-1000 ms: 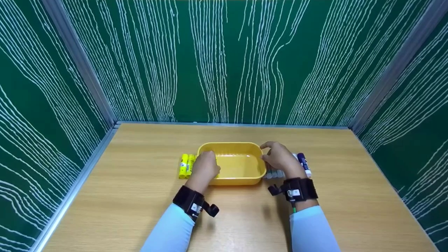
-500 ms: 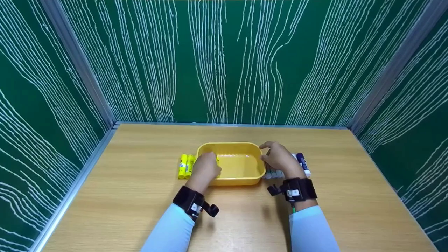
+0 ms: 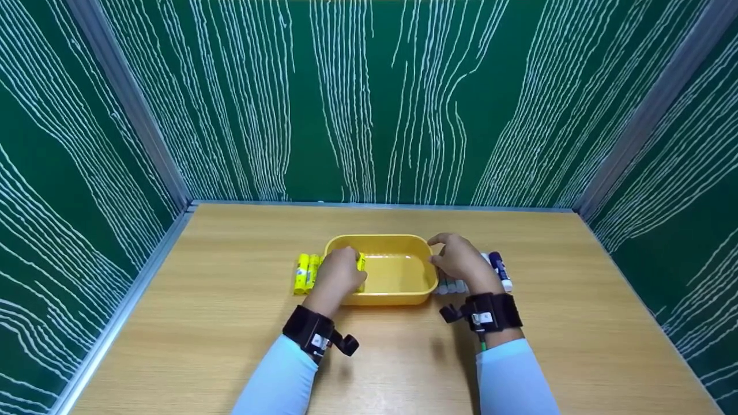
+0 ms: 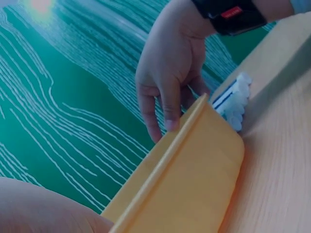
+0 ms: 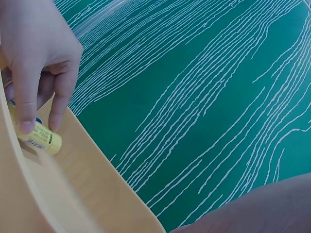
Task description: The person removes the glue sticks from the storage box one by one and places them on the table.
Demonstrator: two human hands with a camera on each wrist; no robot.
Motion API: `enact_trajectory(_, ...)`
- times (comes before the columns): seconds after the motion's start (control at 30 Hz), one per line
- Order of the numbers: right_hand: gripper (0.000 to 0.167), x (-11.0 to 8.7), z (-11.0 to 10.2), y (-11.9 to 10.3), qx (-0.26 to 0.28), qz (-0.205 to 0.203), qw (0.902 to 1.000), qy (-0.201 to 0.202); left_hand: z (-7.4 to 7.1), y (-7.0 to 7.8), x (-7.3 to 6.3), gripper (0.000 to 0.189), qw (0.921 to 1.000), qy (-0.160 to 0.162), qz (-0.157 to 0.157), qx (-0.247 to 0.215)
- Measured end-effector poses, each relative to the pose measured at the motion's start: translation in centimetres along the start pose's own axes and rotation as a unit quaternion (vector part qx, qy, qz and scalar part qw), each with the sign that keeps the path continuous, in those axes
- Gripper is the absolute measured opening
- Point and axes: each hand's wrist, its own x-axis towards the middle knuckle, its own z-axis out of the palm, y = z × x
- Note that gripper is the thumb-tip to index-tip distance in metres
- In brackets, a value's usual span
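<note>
In the head view, my left hand (image 3: pixel 341 271) reaches into the left part of a shallow yellow plastic bin (image 3: pixel 380 299). Its thumb and fingers pinch a yellow glue stick (image 5: pixel 43 138), whose printed label and end show in the right wrist view. The glue stick (image 3: pixel 361 262) peeks out beside the knuckles in the head view. My right hand (image 3: pixel 461 262) is at the bin's right end. Its thumb and index finger, fairly straight and apart, come right at the rim (image 4: pixel 165 162), as the left wrist view also shows; the other fingers are partly hidden.
Yellow glue sticks (image 3: pixel 301 274) lie side by side left of the bin. To its right, partly under my right hand, are several whitish sticks (image 4: pixel 235 99) and a dark blue and white stick (image 3: pixel 500 271). Green walls with white lines (image 3: pixel 380 115) enclose the wooden table (image 3: pixel 230 276).
My left hand has shifted slightly to the right inside the bin, and more of the yellow glue stick shows beside its fingers. My right hand stays at the rim.
</note>
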Motion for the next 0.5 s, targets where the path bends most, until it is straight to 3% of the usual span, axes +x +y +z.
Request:
enact_trajectory(0.27,0.050,0.0,-0.1,-0.1,-0.008,-0.002,1.0000,0.000,-1.4,0.9,-1.1,0.050,0.9994,0.025,0.022,-0.009)
enact_trajectory(0.5,0.051,-0.1,-0.1,-0.4,0.002,0.021,0.9997,-0.008,-3.1,1.5,-2.2,0.055,0.9984,0.041,0.037,-0.007)
